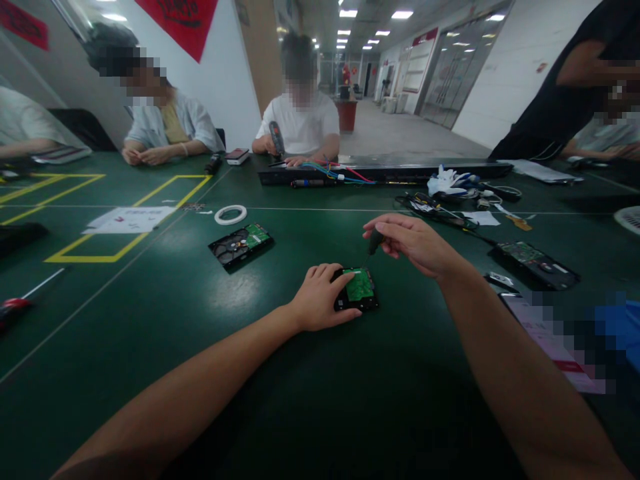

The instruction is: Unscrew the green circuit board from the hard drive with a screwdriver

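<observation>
A hard drive (362,288) lies on the dark green table in front of me, its green circuit board facing up. Across its left side rests my left hand (319,298), fingers on the far edge and thumb along the near edge, gripping it. My right hand (413,244) pinches the dark handle of a small screwdriver (373,243). The screwdriver's thin shaft slants down to the far right part of the circuit board; whether the tip sits in a screw is too small to tell.
Another hard drive (241,245) and a white tape roll (231,214) lie to the left, with a red-handled screwdriver (20,305) farther out. A third drive (537,263), cables (430,208) and a clipboard (550,340) are right. Across the table, a person holds a power tool (276,138).
</observation>
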The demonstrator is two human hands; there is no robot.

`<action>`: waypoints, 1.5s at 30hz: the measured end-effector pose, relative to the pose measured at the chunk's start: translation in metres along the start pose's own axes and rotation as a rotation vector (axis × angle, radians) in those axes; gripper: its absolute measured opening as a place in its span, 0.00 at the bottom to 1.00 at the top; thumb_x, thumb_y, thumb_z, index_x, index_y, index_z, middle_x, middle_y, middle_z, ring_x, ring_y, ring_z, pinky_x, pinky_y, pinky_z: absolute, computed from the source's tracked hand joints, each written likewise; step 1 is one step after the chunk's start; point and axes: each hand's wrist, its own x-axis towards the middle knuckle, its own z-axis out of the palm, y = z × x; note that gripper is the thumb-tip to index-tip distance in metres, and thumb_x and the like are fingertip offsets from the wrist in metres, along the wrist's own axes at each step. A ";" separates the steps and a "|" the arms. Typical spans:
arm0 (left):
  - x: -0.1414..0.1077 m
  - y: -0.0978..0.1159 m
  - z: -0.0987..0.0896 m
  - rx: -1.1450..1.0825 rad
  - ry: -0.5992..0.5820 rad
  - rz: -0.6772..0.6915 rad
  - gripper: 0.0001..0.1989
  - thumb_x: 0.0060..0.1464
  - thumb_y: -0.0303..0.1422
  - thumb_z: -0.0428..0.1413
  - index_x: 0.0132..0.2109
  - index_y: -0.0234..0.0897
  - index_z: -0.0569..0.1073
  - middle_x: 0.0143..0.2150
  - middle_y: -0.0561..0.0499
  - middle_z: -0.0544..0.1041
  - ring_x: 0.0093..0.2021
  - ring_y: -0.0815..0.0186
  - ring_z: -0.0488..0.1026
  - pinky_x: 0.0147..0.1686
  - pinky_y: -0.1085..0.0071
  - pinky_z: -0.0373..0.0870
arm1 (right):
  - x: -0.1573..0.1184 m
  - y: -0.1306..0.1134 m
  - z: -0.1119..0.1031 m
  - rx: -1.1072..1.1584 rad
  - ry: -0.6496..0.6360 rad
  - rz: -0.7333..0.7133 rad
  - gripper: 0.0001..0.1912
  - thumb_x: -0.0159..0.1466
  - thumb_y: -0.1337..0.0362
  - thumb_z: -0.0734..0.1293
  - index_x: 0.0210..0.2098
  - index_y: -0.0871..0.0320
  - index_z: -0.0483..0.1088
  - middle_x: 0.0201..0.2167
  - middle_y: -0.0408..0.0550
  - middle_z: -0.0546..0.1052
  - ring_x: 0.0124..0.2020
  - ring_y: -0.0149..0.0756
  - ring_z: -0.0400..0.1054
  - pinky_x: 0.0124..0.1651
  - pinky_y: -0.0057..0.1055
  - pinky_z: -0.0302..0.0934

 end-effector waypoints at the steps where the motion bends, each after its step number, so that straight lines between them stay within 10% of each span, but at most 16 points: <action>1: 0.000 0.000 0.000 0.000 -0.001 -0.001 0.44 0.60 0.63 0.58 0.74 0.43 0.64 0.69 0.36 0.66 0.66 0.41 0.64 0.65 0.42 0.61 | 0.000 0.000 0.000 -0.002 0.003 -0.004 0.11 0.69 0.56 0.70 0.45 0.55 0.80 0.46 0.52 0.83 0.27 0.31 0.64 0.24 0.30 0.55; 45: 0.000 0.002 -0.002 -0.005 -0.002 -0.002 0.44 0.60 0.62 0.59 0.74 0.42 0.64 0.68 0.36 0.66 0.66 0.41 0.64 0.65 0.42 0.61 | -0.002 -0.002 0.003 0.074 0.014 0.049 0.09 0.66 0.57 0.72 0.40 0.55 0.75 0.42 0.51 0.82 0.28 0.32 0.69 0.27 0.31 0.62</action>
